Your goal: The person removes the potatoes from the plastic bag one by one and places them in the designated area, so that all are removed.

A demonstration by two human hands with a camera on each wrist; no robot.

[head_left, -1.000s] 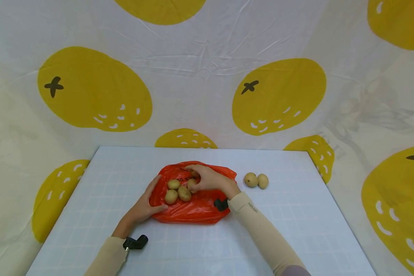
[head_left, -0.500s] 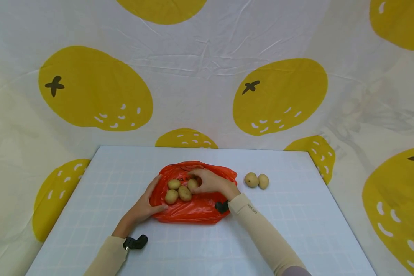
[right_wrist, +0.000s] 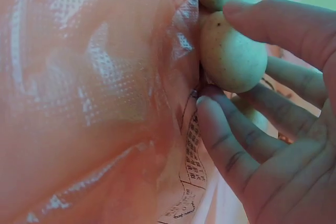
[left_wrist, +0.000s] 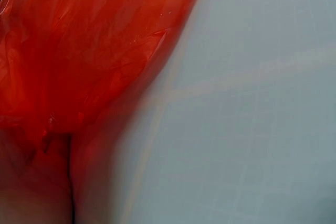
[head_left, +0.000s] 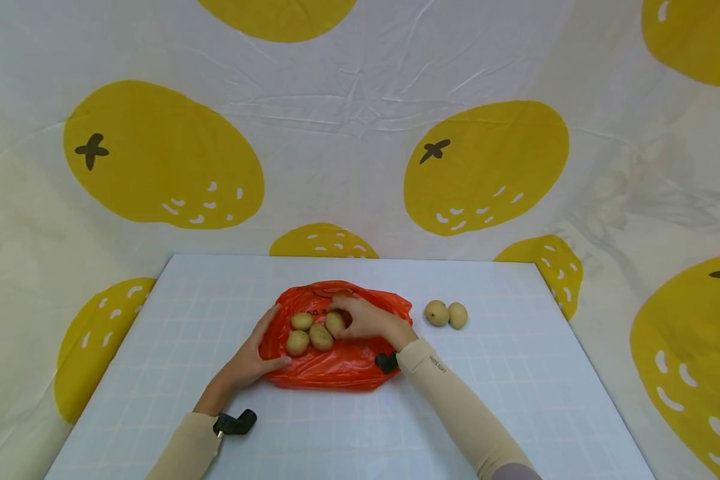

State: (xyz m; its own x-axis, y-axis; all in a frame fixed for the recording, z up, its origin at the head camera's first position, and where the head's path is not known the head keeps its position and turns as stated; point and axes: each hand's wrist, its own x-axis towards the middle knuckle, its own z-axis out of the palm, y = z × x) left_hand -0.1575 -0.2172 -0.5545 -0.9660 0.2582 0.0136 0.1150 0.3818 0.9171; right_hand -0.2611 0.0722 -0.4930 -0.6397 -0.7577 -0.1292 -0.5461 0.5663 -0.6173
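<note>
A red plastic bag [head_left: 348,373] lies flat on the table. My left hand [head_left: 246,357] rests along its left edge, thumb and fingers spread apart; in the left wrist view part of that hand [left_wrist: 34,195] shows beside the red plastic [left_wrist: 94,40]. On the bag several potatoes [head_left: 321,337] sit close together. My right hand [head_left: 369,318] has its thumb and fingers around the rightmost of them, a potato [head_left: 335,324]. The right wrist view shows this hand [right_wrist: 283,166] with its thumb on the potato [right_wrist: 233,59] and fingers bent beside it; another potato [right_wrist: 249,113] is partly hidden behind them.
Two more potatoes [head_left: 437,313] lie side by side on the white table [head_left: 516,373], right of the bag. A cloth with large yellow fruit prints [head_left: 360,167] hangs behind the table.
My right hand has drawn back slightly toward me from the bag's far part and now closes around the rightmost potato of the group. My left hand stays at the bag's left edge.
</note>
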